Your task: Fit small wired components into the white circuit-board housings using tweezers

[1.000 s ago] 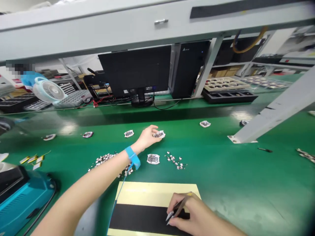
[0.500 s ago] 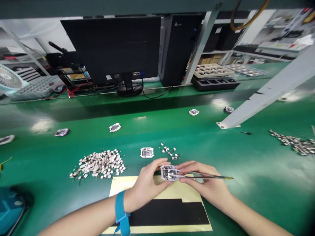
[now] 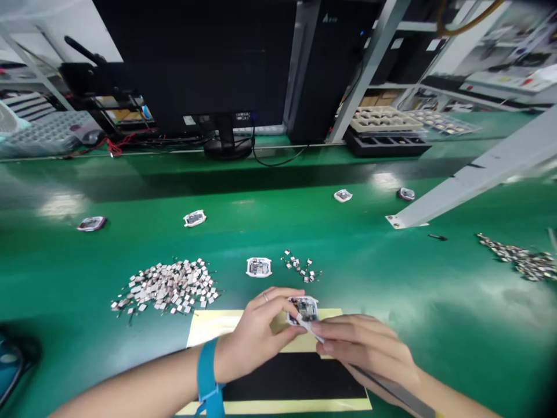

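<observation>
My left hand, with a blue wrist strap behind it, grips a small white watch-like case by its left side. Inside the case a circuit board shows. In my right hand is a pair of tweezers, its pale tips touching or just over the lower left of the case. My left fingertip is close to those tips; whether they pinch a part I cannot tell. Below both hands lies a yellow sheet with a black mat on it.
A heap of small white wired parts lies to the left, and a smaller cluster ahead. Another white case is just beyond my hands, with several more farther back. A slanted metal post stands at right; a monitor stands behind.
My right hand has turned and lowered, so the tweezers now slant from lower right up to the case instead of lying level. The case has tilted in my left hand. The view has tipped down.
</observation>
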`<control>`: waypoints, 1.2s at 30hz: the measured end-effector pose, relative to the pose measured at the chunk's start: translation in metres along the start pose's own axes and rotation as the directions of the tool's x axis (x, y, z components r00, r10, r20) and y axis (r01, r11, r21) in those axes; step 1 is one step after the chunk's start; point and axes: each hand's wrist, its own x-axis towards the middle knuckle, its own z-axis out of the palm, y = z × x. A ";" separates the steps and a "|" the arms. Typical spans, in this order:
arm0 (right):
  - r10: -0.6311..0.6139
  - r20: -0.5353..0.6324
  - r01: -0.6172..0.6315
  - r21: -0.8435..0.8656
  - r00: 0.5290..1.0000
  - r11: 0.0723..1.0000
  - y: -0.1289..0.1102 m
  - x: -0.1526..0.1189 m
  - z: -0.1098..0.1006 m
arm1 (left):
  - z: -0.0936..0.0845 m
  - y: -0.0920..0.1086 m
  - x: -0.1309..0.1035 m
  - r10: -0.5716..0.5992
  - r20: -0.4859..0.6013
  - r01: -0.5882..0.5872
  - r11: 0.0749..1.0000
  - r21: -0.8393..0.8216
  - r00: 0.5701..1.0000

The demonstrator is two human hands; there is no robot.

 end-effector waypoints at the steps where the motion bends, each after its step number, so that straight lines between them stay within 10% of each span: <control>1: 0.045 -0.029 -0.045 0.019 0.999 0.999 -0.002 0.000 0.001 | 0.000 0.000 0.000 -0.003 -0.001 0.003 1.000 -0.006 1.000; 9: 0.413 -0.121 -0.370 0.273 0.902 0.888 0.001 0.003 0.012 | -0.001 0.002 -0.002 -0.041 -0.038 0.039 0.998 -0.056 0.998; 24: 0.495 -0.073 -0.419 0.436 0.866 0.797 -0.002 0.003 0.006 | -0.006 0.004 -0.003 0.101 -0.040 -0.101 0.995 0.000 0.994; 36: 0.377 -0.202 -0.296 0.340 0.904 0.893 -0.007 0.006 0.011 | -0.007 0.004 -0.002 0.219 -0.032 -0.219 0.976 -0.006 0.975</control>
